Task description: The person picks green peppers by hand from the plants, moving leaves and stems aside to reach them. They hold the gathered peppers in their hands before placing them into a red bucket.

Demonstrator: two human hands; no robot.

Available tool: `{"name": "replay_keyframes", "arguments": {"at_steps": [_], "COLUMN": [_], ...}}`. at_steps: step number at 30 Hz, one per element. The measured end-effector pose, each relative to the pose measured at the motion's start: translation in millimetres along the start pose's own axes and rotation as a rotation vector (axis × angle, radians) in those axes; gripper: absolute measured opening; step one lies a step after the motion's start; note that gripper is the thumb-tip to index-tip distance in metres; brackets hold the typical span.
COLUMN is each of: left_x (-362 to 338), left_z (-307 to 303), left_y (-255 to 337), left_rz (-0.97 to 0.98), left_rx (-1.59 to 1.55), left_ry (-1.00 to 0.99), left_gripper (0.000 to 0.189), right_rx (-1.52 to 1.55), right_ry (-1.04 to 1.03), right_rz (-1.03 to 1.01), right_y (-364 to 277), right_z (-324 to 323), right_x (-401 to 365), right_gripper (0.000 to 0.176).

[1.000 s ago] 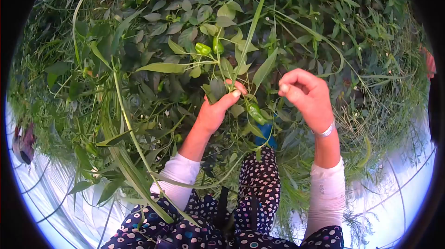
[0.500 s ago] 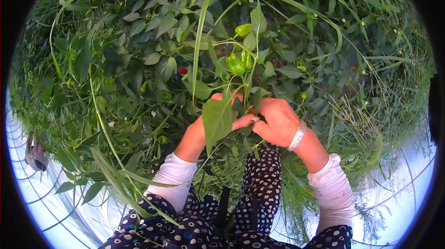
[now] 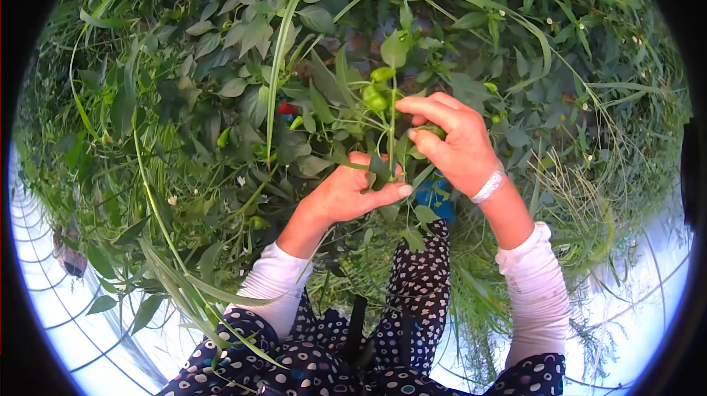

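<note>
A pepper plant stem (image 3: 392,127) rises between my hands, bearing a light green pepper (image 3: 375,98) and a smaller one (image 3: 383,74) just above it. My left hand (image 3: 352,191) is around the lower part of this stem, its thumb stretched across the front and its other fingers partly hidden by leaves. To the right of the stem, my right hand (image 3: 458,142) curls its fingers and thumb about a green pepper (image 3: 434,130), of which only a part shows. The fingertips of that hand come close to the stem beside the hanging peppers.
Dense pepper foliage and grass surround both hands. A red pepper (image 3: 286,109) hangs left of the stem, and long grass blades (image 3: 276,64) arch across. Something blue (image 3: 436,197) shows below my right hand. White sheeting (image 3: 81,307) with dark lines lies at the lower left.
My right hand has moved up and right, away from my left hand, and a green pepper now shows in it. The stem's peppers have shifted slightly. Something blue has come into sight.
</note>
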State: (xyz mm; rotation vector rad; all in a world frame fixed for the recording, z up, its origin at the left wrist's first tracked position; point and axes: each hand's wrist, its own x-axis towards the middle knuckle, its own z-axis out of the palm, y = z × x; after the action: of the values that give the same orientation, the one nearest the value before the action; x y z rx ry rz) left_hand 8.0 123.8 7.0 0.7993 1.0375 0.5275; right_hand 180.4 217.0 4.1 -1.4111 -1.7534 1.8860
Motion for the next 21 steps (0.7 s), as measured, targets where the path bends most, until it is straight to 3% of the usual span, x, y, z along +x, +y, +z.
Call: {"name": "replay_keyframes", "arguments": {"at_steps": [5,7,11,15,21], "left_x": [-5,-5,-4,-2,-1], "left_z": [2,0,-3,3,-1], "left_y": [-3,-2,1,-4,-2], "left_rz": [-0.281,-0.264,-0.328,-0.319,-0.25], "left_rx": [-0.208,-0.259,-0.424,-0.501,-0.568], "left_ry": [0.023,-0.013,-0.086,-0.059,-0.042], "left_gripper": [0.021,0.025,0.029,0.026,0.036], "right_rx": [-0.049,-0.006,-0.002,-0.053,-0.061], "right_ry": [-0.048,-0.032,0.165,0.207,0.347], "right_rz": [-0.012,0.163,0.235,0.057,-0.119], "right_y": [15,9,8,14,34], "right_z": [12,14,28,39,52], "right_x": [10,8,2,4,2], "right_gripper": [0.037,0.038,0.035,0.035,0.026]}}
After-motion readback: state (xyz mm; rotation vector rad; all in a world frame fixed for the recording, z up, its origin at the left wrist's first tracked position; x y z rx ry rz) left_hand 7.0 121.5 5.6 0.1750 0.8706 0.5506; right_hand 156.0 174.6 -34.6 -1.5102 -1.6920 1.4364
